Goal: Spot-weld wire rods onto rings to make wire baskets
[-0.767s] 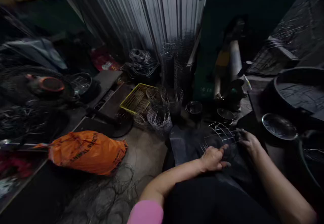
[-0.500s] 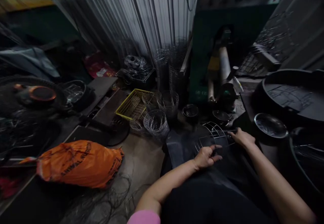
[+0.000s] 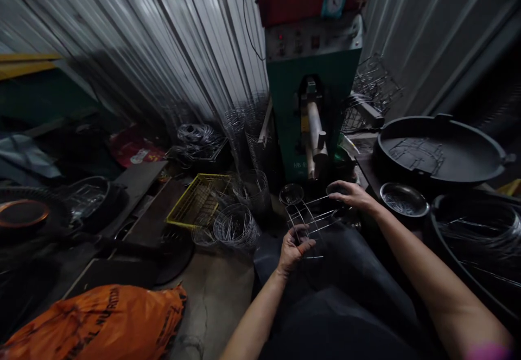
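Observation:
A small wire frame (image 3: 311, 220) of curved and straight rods is held over my lap between both hands. My left hand (image 3: 293, 247) grips its near end with the fingers curled round the wires. My right hand (image 3: 350, 195) is closed on its far end, just in front of a green machine (image 3: 311, 99) with a vertical metal arm. My dark trousers lie below the frame.
Round wire baskets (image 3: 238, 225) and a yellow wire tray (image 3: 198, 199) stand on the floor at left. An orange bag (image 3: 93, 324) lies at lower left. A large black pan (image 3: 439, 151), a metal bowl (image 3: 404, 200) and a dark tub of wire (image 3: 480, 240) sit at right.
The view has tilted up and turned right, bringing the green machine into sight. Both hands have lifted the wire frame forward towards the machine.

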`<state>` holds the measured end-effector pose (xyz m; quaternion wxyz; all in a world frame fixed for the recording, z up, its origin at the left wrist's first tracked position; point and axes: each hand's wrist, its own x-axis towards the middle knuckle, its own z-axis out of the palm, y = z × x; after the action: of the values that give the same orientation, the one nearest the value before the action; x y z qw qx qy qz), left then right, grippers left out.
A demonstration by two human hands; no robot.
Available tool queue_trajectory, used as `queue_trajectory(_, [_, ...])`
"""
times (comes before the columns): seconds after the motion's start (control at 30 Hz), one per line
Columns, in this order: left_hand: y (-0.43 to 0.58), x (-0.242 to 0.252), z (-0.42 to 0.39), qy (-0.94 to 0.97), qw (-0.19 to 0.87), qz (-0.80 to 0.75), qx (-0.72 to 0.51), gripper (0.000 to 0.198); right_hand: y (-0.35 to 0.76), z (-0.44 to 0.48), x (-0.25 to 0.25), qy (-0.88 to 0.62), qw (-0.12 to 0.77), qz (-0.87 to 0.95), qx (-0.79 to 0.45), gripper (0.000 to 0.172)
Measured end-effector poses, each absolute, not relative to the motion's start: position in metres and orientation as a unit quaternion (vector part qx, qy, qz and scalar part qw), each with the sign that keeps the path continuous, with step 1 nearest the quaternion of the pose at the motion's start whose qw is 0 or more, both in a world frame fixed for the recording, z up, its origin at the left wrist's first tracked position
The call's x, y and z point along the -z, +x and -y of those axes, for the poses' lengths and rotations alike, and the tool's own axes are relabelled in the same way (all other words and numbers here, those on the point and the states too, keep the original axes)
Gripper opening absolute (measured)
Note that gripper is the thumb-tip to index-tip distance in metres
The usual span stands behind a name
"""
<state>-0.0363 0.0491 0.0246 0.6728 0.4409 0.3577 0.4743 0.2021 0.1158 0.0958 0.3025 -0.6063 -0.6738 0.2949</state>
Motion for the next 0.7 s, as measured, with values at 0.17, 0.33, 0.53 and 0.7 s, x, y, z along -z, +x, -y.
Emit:
queue_trajectory(0.17, [-0.031,-0.027,-0.053,0.431,0.665,-0.373,-0.482,0.041,0.191,-0.123,-0.103,-0.542,0.228,0.742,-0.321,0.029])
queue_trajectory(0.33, [-0.023,-0.03,-0.061,0.418,0.662,-0.373,-0.498,0.042,0.194,-0.12,-0.089,-0.54,0.234,0.738,-0.331,0.026])
queue_trajectory(0.53, [-0.012,-0.033,-0.075,0.388,0.664,-0.372,-0.52,0.042,0.206,-0.114,-0.084,-0.587,0.294,0.677,-0.332,0.029])
queue_trajectory(0.7, [-0.004,-0.039,-0.085,0.394,0.668,-0.367,-0.514,0.041,0.208,-0.12,-0.086,-0.585,0.323,0.649,-0.363,0.031])
